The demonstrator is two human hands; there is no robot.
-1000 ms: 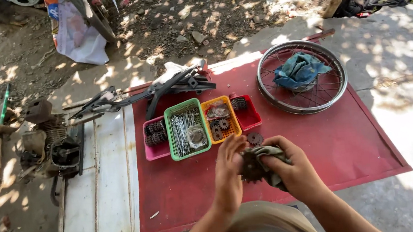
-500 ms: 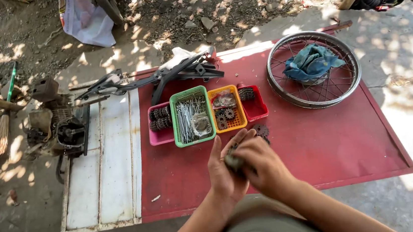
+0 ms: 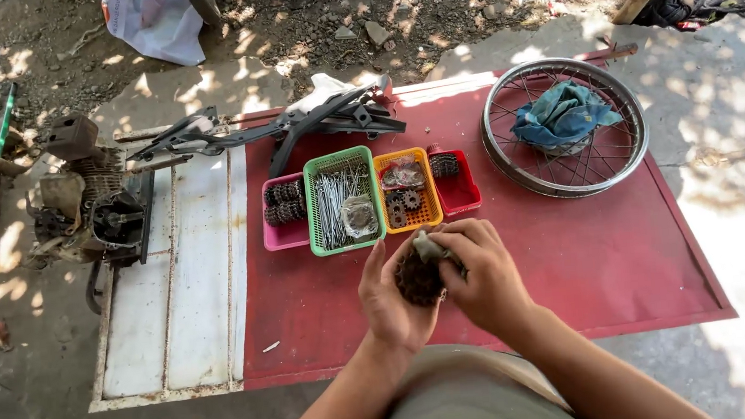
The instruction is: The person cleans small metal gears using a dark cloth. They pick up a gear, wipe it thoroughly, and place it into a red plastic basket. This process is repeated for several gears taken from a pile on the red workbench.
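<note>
Your left hand [image 3: 391, 299] cups a dark toothed sprocket [image 3: 418, 277] from below and behind, fingers loosely curled with the thumb up along its left edge, while your right hand [image 3: 482, 273] closes over the top with a grey rag [image 3: 431, 246] pinched between thumb and fingertips against the gear's upper face. The sprocket sits between both palms, above the red mat [image 3: 574, 255], just in front of the 4 small baskets: pink tray [image 3: 281, 237] with stacked gears, green basket [image 3: 332, 236] with thin spokes or pins, orange basket [image 3: 418, 214] with smaller cogs, and red tray [image 3: 461, 194]. Judged by its look, the sprocket is solid steel, so it should feel heavy for its size, fully stiff, and probably greasy and slippery; the teeth are the part to keep off your skin. Holding it by the flat faces or through the centre bore, with the rag as padding, should give the safest grip. Most of the gear is hidden by your fingers, so I cannot tell whether it is 1 piece or a stack. Further off lie a spoked wheel rim [image 3: 563, 126] with a blue cloth [image 3: 562, 114] inside, a black frame part [image 3: 293, 125], and an engine block [image 3: 94, 207] beside the white panel [image 3: 173, 290].
</note>
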